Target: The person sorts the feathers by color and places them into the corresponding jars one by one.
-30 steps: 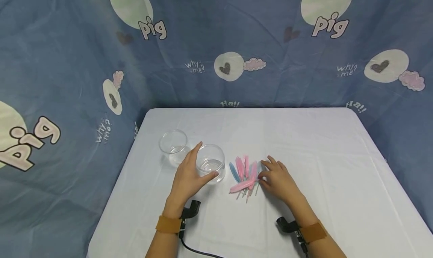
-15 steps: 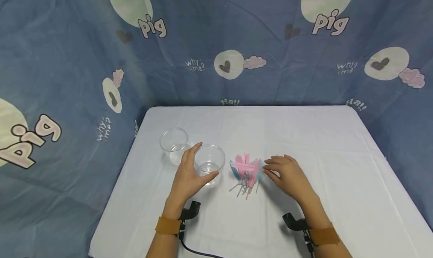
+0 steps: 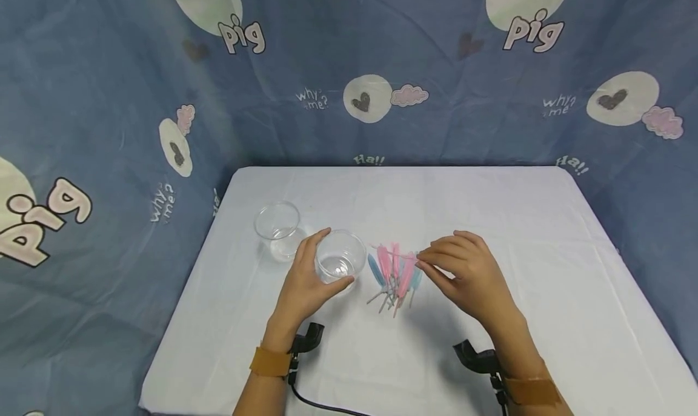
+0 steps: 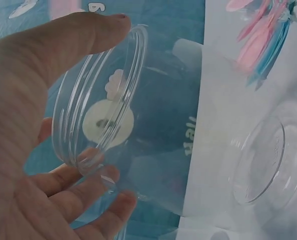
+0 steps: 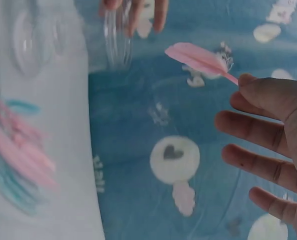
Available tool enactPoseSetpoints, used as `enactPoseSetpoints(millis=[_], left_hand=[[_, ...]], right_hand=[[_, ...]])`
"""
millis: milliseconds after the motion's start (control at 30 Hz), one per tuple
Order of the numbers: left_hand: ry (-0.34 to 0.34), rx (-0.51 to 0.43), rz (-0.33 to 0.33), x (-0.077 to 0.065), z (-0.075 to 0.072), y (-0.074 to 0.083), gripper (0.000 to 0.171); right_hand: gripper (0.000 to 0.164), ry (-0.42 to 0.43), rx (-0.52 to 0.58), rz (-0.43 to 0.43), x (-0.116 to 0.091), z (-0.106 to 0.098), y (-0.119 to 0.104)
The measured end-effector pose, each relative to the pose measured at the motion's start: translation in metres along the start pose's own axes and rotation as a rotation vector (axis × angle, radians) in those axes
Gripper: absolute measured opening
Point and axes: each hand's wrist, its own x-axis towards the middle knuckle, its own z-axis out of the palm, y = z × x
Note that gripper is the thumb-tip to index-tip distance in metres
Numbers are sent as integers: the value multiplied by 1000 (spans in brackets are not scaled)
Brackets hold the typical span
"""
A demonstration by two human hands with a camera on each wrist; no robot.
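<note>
My left hand point(image 3: 305, 286) holds a clear plastic cup point(image 3: 339, 264) on the table, thumb at the near side of its rim and fingers round the far side. The cup's threaded rim shows large in the left wrist view. With thumb and forefinger, my right hand point(image 3: 473, 277) pinches a pink feather point(image 5: 194, 57) by its quill end. The feather's tip points towards the cup, above a small pile of pink and blue feathers point(image 3: 386, 261) lying to the right of that cup. In the right wrist view, the other right fingers point(image 5: 261, 165) are spread away from the feather.
A second clear cup point(image 3: 277, 223) stands behind and left of the held one. A white cloth covers the table point(image 3: 491, 204). Blue printed fabric point(image 3: 305, 52) hangs behind and to the left. A black cable point(image 3: 332, 410) runs from the left wrist camera.
My right hand has taken a pink feather from the top of the pile and lifted it up and slightly right. The left hand has stayed at the cup.
</note>
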Motion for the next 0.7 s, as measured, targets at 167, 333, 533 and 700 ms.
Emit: enactPoseSetpoints(millis=[167, 333, 533, 700], left_hand=[[-20, 0, 12, -2, 0, 5, 100], [-41, -18, 41, -5, 1, 10, 98], [-60, -22, 58, -9, 2, 14, 96], [-50, -5, 101, -11, -1, 16, 95]], right_hand=[[13, -43, 7, -69, 16, 11, -8], [11, -91, -17, -106, 28, 30, -14], [5, -188, -116, -124, 38, 51, -23], [9, -233, -197, -130, 48, 60, -34]])
